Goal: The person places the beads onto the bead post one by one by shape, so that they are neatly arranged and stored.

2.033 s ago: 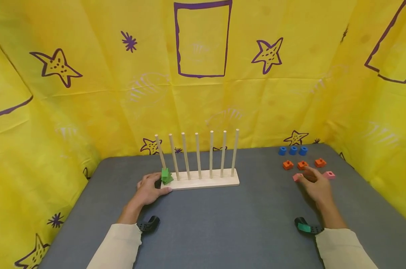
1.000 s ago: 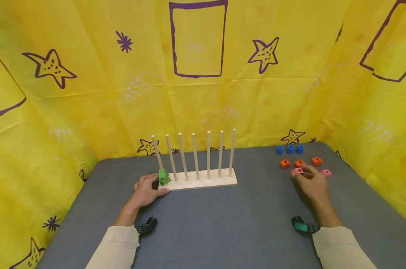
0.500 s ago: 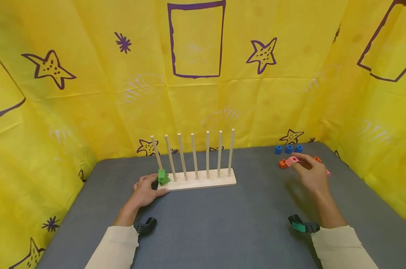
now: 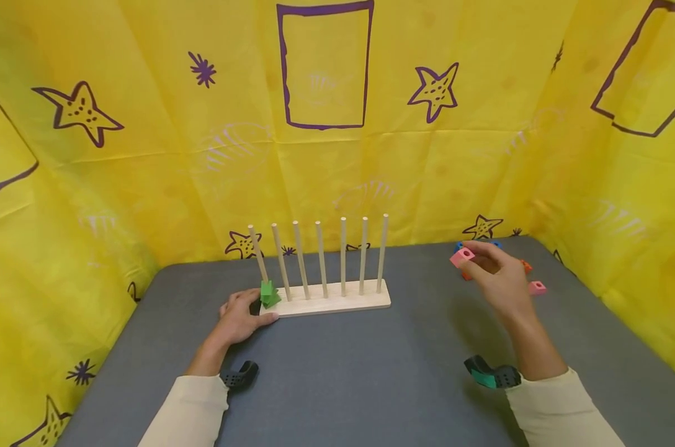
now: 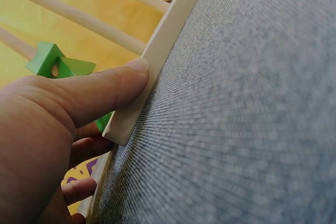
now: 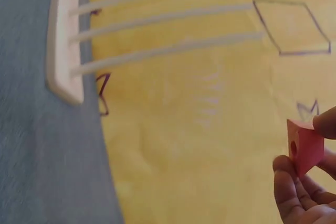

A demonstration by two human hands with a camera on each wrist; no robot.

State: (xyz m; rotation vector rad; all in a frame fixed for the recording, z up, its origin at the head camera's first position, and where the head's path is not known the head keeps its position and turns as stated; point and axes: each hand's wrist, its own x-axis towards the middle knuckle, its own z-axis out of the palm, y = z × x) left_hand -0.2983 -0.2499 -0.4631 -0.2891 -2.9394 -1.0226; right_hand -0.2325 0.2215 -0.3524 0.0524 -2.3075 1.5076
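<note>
In the head view a pale wooden peg board (image 4: 337, 304) with several upright pegs stands on the table. My left hand (image 4: 240, 320) grips its left end, thumb along the front edge and fingers round the end, as the left wrist view also shows. Green blocks (image 4: 269, 294) are stacked on the leftmost peg, beside that hand. To the right, my right hand (image 4: 502, 282) pinches a pink block (image 4: 461, 257) with a round hole, raised above the table. The right wrist view shows the block (image 6: 307, 148) between thumb and fingers, its hole facing the pegs.
Another pink block (image 4: 537, 287) lies on the grey table (image 4: 337, 379) right of the right hand. Orange blocks (image 4: 468, 276) and blue blocks (image 4: 458, 247) are partly hidden behind that hand. A yellow patterned cloth (image 4: 326, 167) hangs behind the table and along its sides.
My right hand has picked up the pink block from the table and carried it up and leftward. The left hand keeps its hold on the peg board; the head view has shifted slightly.
</note>
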